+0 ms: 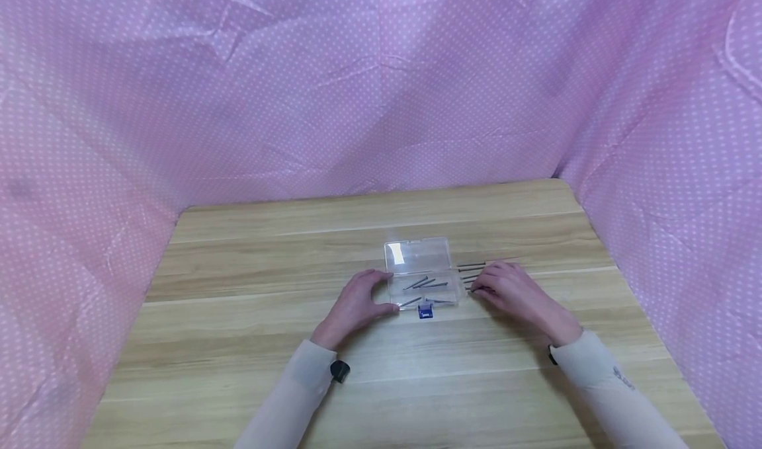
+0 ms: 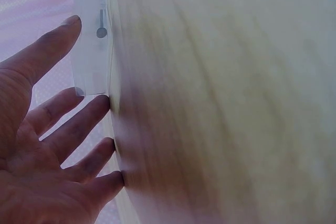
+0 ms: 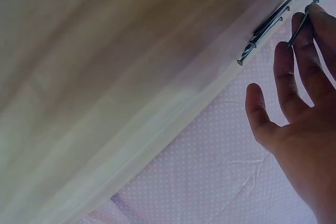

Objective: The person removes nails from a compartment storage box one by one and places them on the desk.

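A clear plastic box [image 1: 423, 289] lies on the table with its lid [image 1: 418, 256] folded back and a blue latch [image 1: 425, 311] at the front. Several grey nails [image 1: 431, 285] rest in its base. At the box's left end is my left hand [image 1: 357, 301], thumb and index finger spread along it and touching it, the other fingers resting lightly by the table. To the right of the box, my right hand [image 1: 505, 288] pinches a nail [image 3: 299, 29] between thumb and fingers. Beside that hand, more nails [image 3: 268, 27] lie on the tabletop in a row.
The wooden table [image 1: 250, 363] carries the box and loose nails near its middle. Pink dotted cloth [image 1: 286, 105] hangs behind it and along both sides. A black band with a dark round piece [image 1: 340, 371] sits at the left wrist.
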{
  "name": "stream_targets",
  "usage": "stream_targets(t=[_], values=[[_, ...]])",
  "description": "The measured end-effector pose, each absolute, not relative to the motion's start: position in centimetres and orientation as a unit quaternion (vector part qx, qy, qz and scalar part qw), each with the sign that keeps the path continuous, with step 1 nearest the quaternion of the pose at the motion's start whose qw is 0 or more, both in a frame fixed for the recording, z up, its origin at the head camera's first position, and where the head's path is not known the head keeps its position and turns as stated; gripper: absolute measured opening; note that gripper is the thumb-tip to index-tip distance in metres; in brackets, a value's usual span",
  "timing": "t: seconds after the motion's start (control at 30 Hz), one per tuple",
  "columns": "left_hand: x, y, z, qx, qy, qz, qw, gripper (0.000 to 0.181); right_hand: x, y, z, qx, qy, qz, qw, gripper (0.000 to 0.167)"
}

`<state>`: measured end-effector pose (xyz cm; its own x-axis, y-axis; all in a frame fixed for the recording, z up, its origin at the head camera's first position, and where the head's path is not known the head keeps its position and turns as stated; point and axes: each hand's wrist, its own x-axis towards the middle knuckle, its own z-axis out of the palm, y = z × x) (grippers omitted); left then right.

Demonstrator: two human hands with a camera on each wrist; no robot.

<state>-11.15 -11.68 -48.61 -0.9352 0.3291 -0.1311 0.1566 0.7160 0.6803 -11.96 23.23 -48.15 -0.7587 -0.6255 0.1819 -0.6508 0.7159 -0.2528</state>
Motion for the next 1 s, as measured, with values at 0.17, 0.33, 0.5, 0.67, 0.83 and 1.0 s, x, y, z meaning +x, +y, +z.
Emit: stream_targets(t=[0.17, 0.33, 0.5, 0.67, 0.83, 1.0], values=[[-11.07, -11.63, -48.74, 0.133, 0.918, 0.353, 0.12, 0.072, -12.03, 23.24, -48.33, 0.351, -0.923, 0.151, 0.044, 0.009], [-10.99, -11.56, -48.72, 0.133, 0.919, 0.352, 0.119, 0.072, -12.15, 23.32, -48.52, 0.356, -0.922, 0.148, 0.042, 0.01], [-10.91, -11.48, -48.71, 0.13, 0.919, 0.352, 0.119, 0.072, -12.22, 23.33, -48.63, 0.357, -0.921, 0.148, 0.038, 0.009], [-10.85, -11.41, -48.65, 0.129, 0.919, 0.353, 0.119, 0.072, -12.33, 23.37, -48.7, 0.355, -0.924, 0.142, 0.027, 0.008], [-10.77, -11.3, -48.6, 0.127, 0.919, 0.353, 0.12, 0.072, -12.32, 23.39, -48.7, 0.358, -0.923, 0.139, 0.028, 0.008], [-10.66, -11.18, -48.72, 0.125, 0.921, 0.348, 0.12, 0.072, -12.26, 23.48, -48.78, 0.355, -0.924, 0.14, 0.026, 0.008]])
